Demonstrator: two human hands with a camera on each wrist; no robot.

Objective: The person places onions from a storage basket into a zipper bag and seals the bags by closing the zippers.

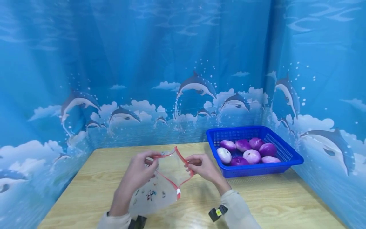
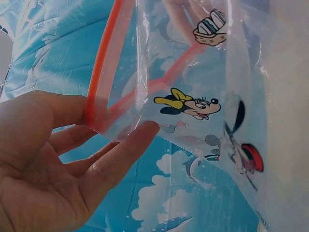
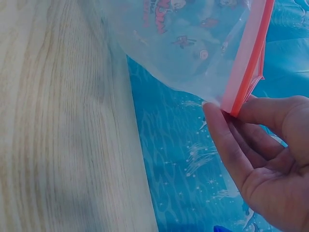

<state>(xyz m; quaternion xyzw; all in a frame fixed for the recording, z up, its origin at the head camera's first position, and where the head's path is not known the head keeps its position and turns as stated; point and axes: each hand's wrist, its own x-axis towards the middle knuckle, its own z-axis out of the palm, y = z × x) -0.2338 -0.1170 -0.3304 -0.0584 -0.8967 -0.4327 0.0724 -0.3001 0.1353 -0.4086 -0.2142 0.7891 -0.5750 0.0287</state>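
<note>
A clear zip bag (image 1: pixel 152 194) with a red zip edge and small cartoon prints hangs over the wooden table, its mouth spread wide. My left hand (image 1: pixel 140 170) pinches one side of the red rim; in the left wrist view the thumb and fingers (image 2: pixel 123 154) lie on either face of the plastic. On the opposite side my right hand (image 1: pixel 203 167) pinches the rim, and the right wrist view shows its fingertips at the red strip (image 3: pixel 248 63). A white slider (image 1: pixel 178 191) sits at the near end of the zip. Nothing but see-through plastic shows within the bag.
A blue plastic basket (image 1: pixel 226 173) stands at the right of the table, holding several purple and whitish onions (image 1: pixel 252 156). The light wooden table (image 1: pixel 94 178) ends at a blue dolphin-print curtain (image 1: pixel 143 63) behind and on both sides.
</note>
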